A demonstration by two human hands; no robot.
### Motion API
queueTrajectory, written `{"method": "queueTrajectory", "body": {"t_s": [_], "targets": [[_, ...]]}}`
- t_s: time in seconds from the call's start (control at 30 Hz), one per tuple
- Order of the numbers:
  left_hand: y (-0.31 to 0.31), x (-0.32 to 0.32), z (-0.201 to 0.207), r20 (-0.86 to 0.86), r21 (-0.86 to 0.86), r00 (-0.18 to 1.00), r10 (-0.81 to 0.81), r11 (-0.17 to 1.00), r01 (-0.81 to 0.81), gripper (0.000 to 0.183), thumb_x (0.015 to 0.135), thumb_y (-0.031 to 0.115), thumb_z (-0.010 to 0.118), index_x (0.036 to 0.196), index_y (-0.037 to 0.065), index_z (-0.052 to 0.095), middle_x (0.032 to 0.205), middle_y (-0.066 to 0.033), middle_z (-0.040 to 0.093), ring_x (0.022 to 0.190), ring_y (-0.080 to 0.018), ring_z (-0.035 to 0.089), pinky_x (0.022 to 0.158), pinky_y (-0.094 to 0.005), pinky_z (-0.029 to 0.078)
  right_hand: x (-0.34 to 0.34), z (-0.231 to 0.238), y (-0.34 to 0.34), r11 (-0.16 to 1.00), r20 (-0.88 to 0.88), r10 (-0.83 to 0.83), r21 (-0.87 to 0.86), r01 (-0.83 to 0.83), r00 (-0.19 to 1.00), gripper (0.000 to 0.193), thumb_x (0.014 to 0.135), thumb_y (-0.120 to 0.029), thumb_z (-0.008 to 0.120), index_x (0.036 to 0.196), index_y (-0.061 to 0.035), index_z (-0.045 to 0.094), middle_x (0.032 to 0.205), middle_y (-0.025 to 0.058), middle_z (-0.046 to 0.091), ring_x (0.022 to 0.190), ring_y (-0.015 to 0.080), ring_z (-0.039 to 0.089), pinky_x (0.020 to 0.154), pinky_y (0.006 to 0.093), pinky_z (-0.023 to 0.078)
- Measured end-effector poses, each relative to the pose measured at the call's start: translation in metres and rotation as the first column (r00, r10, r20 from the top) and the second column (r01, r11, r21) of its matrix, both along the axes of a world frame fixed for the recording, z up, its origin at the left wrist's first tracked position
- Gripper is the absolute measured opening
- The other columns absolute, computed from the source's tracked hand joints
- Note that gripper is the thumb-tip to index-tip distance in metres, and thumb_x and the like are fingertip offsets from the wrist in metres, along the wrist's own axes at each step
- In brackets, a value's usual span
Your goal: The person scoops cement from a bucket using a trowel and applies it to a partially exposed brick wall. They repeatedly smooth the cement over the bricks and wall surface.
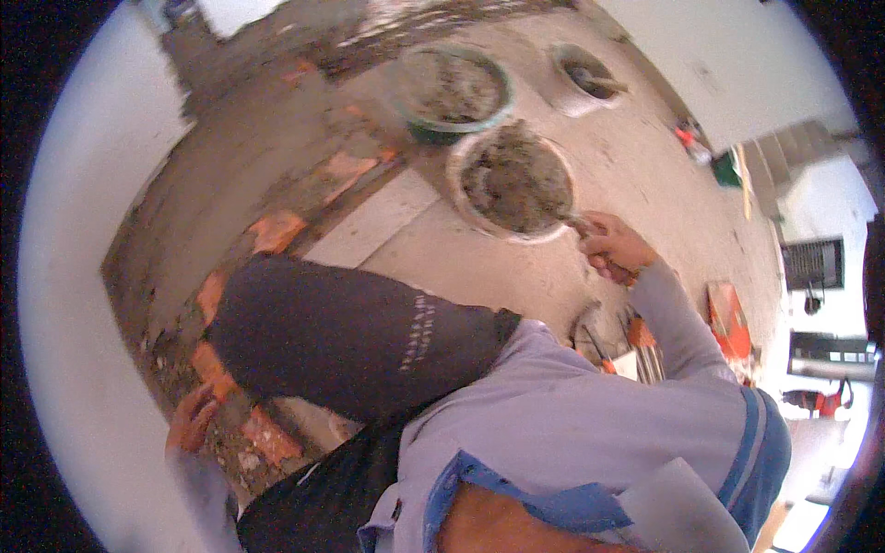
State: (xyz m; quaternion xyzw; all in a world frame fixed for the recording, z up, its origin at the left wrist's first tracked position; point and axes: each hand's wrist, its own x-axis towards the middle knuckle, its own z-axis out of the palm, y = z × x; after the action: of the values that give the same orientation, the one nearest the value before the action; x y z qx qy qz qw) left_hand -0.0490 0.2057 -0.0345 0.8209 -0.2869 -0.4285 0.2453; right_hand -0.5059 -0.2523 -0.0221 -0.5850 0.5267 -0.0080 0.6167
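Head view. Right hand (pixel 616 247): fingers clamped on the handle of a hand tool (pixel 578 222), whose far end meets the grey-brown mix (pixel 516 180) at the near-right rim of a pale bucket (pixel 516 238). Bucket: upright on the floor (pixel 645 157), filled nearly to the rim. Left hand (pixel 194 419): beside an orange brick (pixel 214 370) at the floor's left edge; blurred, so cannot tell whether its fingers are apart or together, or touching the brick. Green tub (pixel 433 132): just beyond the bucket, holding similar mix. White pail (pixel 576 104): near the floor's far-right edge. Pale slab (pixel 378 219): left of the bucket, along the brick row.
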Motion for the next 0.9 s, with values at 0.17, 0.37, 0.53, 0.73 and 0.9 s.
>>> {"method": "queueTrajectory", "body": {"t_s": [0.17,0.37,0.53,0.73,0.9], "targets": [[0.022,0.045,-0.073,-0.083,-0.006,0.981,-0.177,0.984,0.177,0.044,0.085,0.031,0.054,0.119,0.003,0.053,0.116,-0.0126,0.057,0.108,-0.0237,0.053,0.092,-0.0333,0.040,0.049,0.021,-0.003,0.987,0.061,0.144,-0.078,-0.140,0.988,0.042,0.067,-0.004,0.056,0.108,-0.0025,0.050,0.060,-0.0016,0.046,0.040,0.0060,0.042,0.032,0.0208,0.035],[0.020,0.043,-0.069,-0.159,0.229,0.957,-0.244,0.934,0.276,0.041,0.083,0.037,0.053,0.110,0.007,0.059,0.112,-0.0140,0.059,0.106,-0.0273,0.055,0.091,-0.0361,0.042,0.226,0.020,-0.006,0.843,0.076,0.527,-0.173,-0.509,0.847,0.034,0.072,-0.009,0.055,0.105,-0.0028,0.051,0.063,-0.0011,0.047,0.040,0.0079,0.041,0.034,0.0224,0.035],[0.043,0.024,-0.045,0.006,0.215,0.985,-0.170,0.962,0.165,0.039,0.083,0.035,0.055,0.113,0.009,0.058,0.116,-0.0135,0.056,0.110,-0.0293,0.052,0.094,-0.0388,0.040,0.454,-0.029,0.028,0.385,-0.002,0.901,-0.460,-0.800,0.434,0.024,0.086,-0.028,0.051,0.081,-0.0054,0.055,0.060,0.0017,0.053,0.044,0.0115,0.046,0.042,0.0292,0.039],[0.094,0.080,0.063,0.915,-0.118,0.342,0.214,0.953,-0.280,0.050,0.074,0.003,0.065,0.121,0.013,0.051,0.139,-0.0118,0.034,0.132,-0.0311,0.025,0.109,-0.0415,0.022,0.731,-0.109,0.140,-0.213,-0.409,0.896,-0.735,-0.644,0.170,0.026,0.076,-0.019,0.052,0.095,-0.0026,0.058,0.077,0.0141,0.061,0.068,0.0259,0.062,0.060,0.0389,0.051],[0.218,0.119,0.198,0.730,0.244,-0.405,-0.550,0.763,-0.598,0.049,0.087,0.024,0.053,0.134,0.024,0.039,0.144,-0.0017,0.030,0.135,-0.0240,0.021,0.108,-0.0523,0.016,0.795,-0.138,0.256,-0.151,-0.430,0.843,-0.768,-0.623,0.325,0.038,0.078,-0.025,0.053,0.109,-0.0039,0.049,0.106,0.0162,0.060,0.100,0.0330,0.057,0.082,0.0438,0.048]]}}
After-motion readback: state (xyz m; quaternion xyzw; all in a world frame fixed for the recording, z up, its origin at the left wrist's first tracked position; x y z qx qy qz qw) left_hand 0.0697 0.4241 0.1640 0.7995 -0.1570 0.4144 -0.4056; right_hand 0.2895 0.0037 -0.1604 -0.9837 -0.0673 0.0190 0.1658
